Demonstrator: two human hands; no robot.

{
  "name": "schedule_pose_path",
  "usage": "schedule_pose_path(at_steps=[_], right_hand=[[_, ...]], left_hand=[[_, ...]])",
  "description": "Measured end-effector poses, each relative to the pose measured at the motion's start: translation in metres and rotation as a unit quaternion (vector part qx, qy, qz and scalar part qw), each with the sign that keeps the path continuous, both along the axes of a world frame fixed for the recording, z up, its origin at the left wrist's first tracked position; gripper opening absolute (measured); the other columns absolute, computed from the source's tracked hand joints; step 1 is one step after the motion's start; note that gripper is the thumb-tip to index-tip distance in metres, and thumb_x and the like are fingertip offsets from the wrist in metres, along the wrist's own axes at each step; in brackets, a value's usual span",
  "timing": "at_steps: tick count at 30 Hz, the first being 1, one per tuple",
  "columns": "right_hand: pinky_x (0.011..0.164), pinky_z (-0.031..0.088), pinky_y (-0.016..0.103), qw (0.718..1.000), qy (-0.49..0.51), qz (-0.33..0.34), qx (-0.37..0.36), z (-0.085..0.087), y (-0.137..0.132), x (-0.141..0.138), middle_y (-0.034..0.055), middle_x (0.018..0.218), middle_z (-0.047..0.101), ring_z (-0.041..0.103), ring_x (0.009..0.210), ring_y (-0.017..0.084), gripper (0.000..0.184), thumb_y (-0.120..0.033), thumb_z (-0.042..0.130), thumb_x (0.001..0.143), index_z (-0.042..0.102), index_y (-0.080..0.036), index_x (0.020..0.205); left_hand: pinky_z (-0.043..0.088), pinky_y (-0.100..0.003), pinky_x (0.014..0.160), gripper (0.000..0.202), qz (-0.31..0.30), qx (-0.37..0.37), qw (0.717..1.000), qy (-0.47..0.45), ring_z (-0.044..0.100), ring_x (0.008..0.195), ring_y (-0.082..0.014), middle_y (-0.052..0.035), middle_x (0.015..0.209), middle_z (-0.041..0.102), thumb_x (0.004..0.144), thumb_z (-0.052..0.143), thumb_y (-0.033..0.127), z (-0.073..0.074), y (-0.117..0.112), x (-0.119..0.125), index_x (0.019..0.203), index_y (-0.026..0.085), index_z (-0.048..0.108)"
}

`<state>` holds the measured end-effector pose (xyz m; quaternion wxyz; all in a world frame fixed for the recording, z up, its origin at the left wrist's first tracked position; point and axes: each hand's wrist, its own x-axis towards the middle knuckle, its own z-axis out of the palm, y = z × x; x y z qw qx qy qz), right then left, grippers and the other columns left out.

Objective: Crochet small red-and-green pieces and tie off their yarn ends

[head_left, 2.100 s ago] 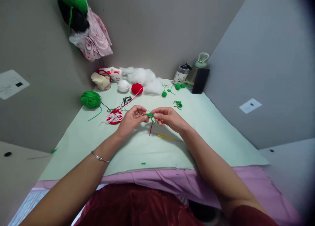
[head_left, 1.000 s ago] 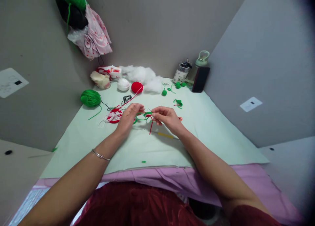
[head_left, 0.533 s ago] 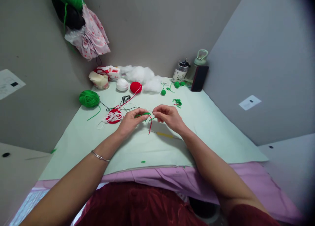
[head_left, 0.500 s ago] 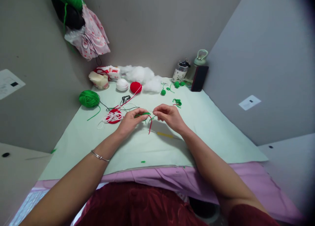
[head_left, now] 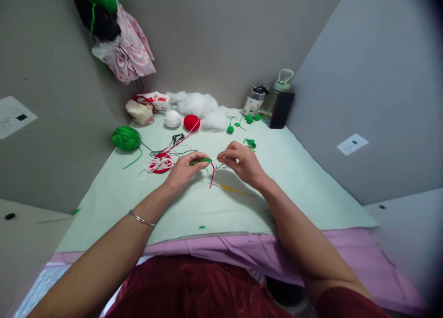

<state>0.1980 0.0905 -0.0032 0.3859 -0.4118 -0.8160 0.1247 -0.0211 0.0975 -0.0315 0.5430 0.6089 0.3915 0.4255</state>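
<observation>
My left hand [head_left: 185,171] is closed, pinching a small green crocheted piece [head_left: 200,161] between thumb and fingers. A red yarn tail [head_left: 212,176] hangs down from that piece. Just to the right, my right hand [head_left: 242,163] is closed in a pinch on a thin pale strand [head_left: 214,159], which bridges the short gap to the green piece; whether it is thread or a needle I cannot tell. On the cloth below the hands lies a crochet hook [head_left: 232,189] with a yellow handle. Left of my left hand is a red disc [head_left: 161,169] with tangled white yarn.
A green yarn ball [head_left: 126,138] sits at the left. Along the back are a white ball [head_left: 172,118], a red ball [head_left: 191,123] and white stuffing [head_left: 204,106]. A phone [head_left: 281,110] leans by a bottle [head_left: 284,80] at the back right. Walls close in both sides.
My right hand has shifted slightly right and up, away from the left hand. The pale strand between the hands now shows. My left hand stays nearly in place.
</observation>
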Motion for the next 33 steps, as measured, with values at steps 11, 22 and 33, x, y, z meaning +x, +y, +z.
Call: schedule_pose_path(at_steps=[11, 22, 33], right_hand=[[0.064, 0.041, 0.026, 0.999, 0.025, 0.018, -0.006, -0.013, -0.004, -0.013, 0.0017, 0.082, 0.056, 0.051, 0.067, 0.013, 0.008, -0.024, 0.065, 0.093, 0.072, -0.022, 0.096], [0.065, 0.04, 0.025, 0.993, -0.007, 0.031, -0.112, -0.011, -0.003, -0.012, 0.0003, 0.081, 0.057, 0.051, 0.067, 0.012, 0.005, -0.019, 0.066, 0.088, 0.07, -0.019, 0.091], [0.055, 0.031, 0.023, 0.948, 0.169, 0.048, -0.268, -0.012, -0.005, -0.021, -0.0055, 0.065, 0.05, 0.041, 0.058, 0.009, 0.004, -0.019, 0.062, 0.075, 0.059, -0.019, 0.078]], left_hand=[[0.046, -0.028, 0.073, 0.025, 0.037, 0.016, 0.998, -0.046, 0.06, 0.08, -0.0152, 0.001, 0.084, 0.064, 0.073, 0.078, 0.027, 0.002, -0.007, 0.009, 0.087, 0.02, 0.059], [0.047, -0.028, 0.074, 0.031, 0.024, -0.011, 0.997, -0.066, 0.061, 0.079, -0.0146, 0.0011, 0.082, 0.064, 0.068, 0.081, 0.024, 0.002, -0.008, 0.011, 0.085, 0.019, 0.055], [0.046, -0.028, 0.073, 0.027, -0.004, -0.006, 0.998, -0.063, 0.06, 0.075, -0.0144, 0.0019, 0.079, 0.064, 0.067, 0.082, 0.026, 0.004, -0.006, 0.009, 0.079, 0.019, 0.058]])
